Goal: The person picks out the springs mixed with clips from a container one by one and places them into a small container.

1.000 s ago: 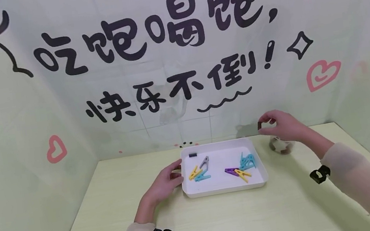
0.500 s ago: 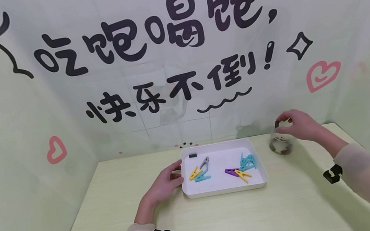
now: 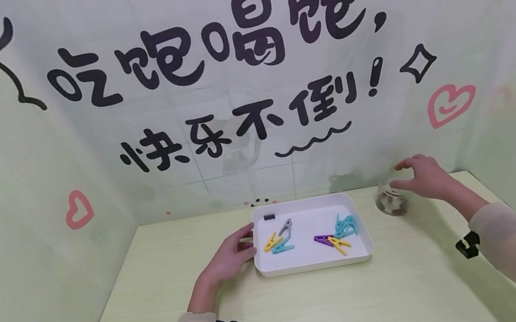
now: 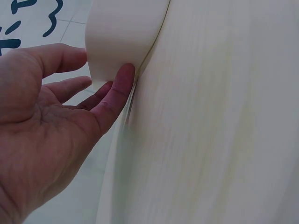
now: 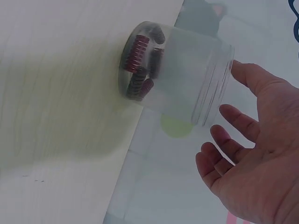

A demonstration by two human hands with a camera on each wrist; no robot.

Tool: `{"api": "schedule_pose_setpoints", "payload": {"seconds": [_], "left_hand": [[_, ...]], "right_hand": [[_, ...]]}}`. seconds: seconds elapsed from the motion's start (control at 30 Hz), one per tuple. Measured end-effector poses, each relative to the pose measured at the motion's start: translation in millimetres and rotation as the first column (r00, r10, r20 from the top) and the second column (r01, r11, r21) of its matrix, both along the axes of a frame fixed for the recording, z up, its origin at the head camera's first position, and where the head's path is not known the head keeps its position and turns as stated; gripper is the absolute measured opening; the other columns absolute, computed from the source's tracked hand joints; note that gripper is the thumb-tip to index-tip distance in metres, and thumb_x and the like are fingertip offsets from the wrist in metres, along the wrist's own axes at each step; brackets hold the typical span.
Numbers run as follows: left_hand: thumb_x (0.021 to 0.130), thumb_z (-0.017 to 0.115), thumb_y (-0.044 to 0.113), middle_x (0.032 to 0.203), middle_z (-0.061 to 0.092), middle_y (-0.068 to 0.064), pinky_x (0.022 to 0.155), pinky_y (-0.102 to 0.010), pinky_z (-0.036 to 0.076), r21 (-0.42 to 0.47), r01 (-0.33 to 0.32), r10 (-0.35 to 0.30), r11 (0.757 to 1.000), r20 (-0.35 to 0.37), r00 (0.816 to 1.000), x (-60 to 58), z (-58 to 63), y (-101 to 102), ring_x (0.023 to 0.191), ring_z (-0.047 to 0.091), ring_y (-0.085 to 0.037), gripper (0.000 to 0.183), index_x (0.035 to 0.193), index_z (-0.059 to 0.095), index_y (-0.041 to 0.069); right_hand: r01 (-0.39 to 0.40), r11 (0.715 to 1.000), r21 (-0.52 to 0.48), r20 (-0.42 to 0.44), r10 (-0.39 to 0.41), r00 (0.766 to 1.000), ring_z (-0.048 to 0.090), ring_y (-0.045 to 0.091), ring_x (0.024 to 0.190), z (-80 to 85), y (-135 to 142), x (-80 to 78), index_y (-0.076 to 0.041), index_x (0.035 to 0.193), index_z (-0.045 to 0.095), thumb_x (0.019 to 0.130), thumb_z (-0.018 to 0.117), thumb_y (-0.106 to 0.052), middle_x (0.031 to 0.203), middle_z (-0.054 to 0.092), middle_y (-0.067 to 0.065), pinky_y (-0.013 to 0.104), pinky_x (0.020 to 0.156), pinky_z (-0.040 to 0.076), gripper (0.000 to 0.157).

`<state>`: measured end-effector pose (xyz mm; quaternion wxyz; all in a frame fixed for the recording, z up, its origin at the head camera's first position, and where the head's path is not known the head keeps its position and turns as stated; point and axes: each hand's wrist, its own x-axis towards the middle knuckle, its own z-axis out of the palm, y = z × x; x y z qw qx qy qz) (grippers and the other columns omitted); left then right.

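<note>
My left hand (image 3: 225, 259) rests against the left wall of a white tray (image 3: 315, 265), its fingertips on the outside of the wall in the left wrist view. Around the mouth of a clear jar (image 5: 184, 77), my right hand (image 5: 261, 135) has its thumb and fingers spread, with nothing between them. Several short ribbed pieces (image 5: 137, 53), dark red and blackish, lie at the jar's bottom. The jar stands upright on the table to the right of the tray. A small black piece (image 3: 269, 217) lies in the tray's far left corner.
Yellow, grey and teal clothespins (image 3: 281, 246) lie in the tray's left part. On its right are purple, yellow and several teal clothespins (image 3: 345, 225). A printed curtain (image 3: 214, 134) hangs behind the table (image 3: 320, 307), close to the jar.
My right hand has moved right to over the jar and let go of the small dark piece it was pinching. Its fingers have spread. My left hand and the tray have stayed put.
</note>
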<state>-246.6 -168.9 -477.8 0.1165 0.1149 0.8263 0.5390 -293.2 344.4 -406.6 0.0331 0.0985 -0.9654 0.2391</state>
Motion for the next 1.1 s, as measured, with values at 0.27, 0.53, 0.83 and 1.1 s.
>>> {"api": "schedule_pose_setpoints", "payload": {"seconds": [0.27, 0.53, 0.83, 1.1], "left_hand": [[0.104, 0.062, 0.001, 0.147, 0.056, -0.015, 0.102, -0.043, 0.055, 0.005, -0.002, 0.002, 1.0, -0.002, 1.0, 1.5, 2.1, 0, 0.121, 0.061, -0.027, 0.062, 0.162, 0.041, 0.003], [0.104, 0.062, 0.001, 0.148, 0.056, -0.016, 0.103, -0.044, 0.054, 0.008, 0.0, 0.0, 1.0, -0.007, 1.0, 2.5, 4.5, 0, 0.12, 0.061, -0.027, 0.062, 0.162, 0.041, 0.002], [0.104, 0.061, 0.001, 0.149, 0.055, -0.015, 0.102, -0.043, 0.054, -0.011, -0.005, 0.005, 1.0, -0.006, 1.0, 1.4, 1.1, 0, 0.12, 0.061, -0.027, 0.062, 0.162, 0.041, 0.003], [0.105, 0.061, 0.001, 0.148, 0.056, -0.014, 0.103, -0.044, 0.054, -0.025, -0.018, 0.018, 1.0, -0.008, 1.0, 1.6, 3.9, 1, 0.119, 0.061, -0.026, 0.061, 0.162, 0.042, 0.004]], "right_hand": [[-0.008, 1.0, -0.005, -0.016, 0.008, 1.0, 0.031, 0.061, 0.138, 9.8, -8, 2.0, 0.011, 0.15, 0.046, 0.099, 0.075, -0.039, 0.149, 0.042, 0.039, 0.077, 0.109, 0.031, 0.076], [-0.098, 0.992, 0.077, -0.067, 0.104, 0.992, 0.037, 0.056, 0.136, 18.8, -30, -1.2, 0.003, 0.148, 0.054, 0.096, 0.08, -0.029, 0.148, 0.047, 0.034, 0.074, 0.11, 0.036, 0.066], [-0.219, 0.956, 0.193, -0.189, 0.256, 0.948, 0.045, 0.052, 0.131, 27.9, -64, -5.9, -0.004, 0.141, 0.063, 0.091, 0.083, -0.018, 0.141, 0.055, 0.029, 0.068, 0.109, 0.04, 0.055], [-0.29, 0.924, 0.249, -0.171, 0.336, 0.926, 0.051, 0.046, 0.132, 35.0, -98, -12.1, -0.006, 0.14, 0.065, 0.091, 0.085, -0.019, 0.141, 0.06, 0.022, 0.064, 0.11, 0.044, 0.054]]}}
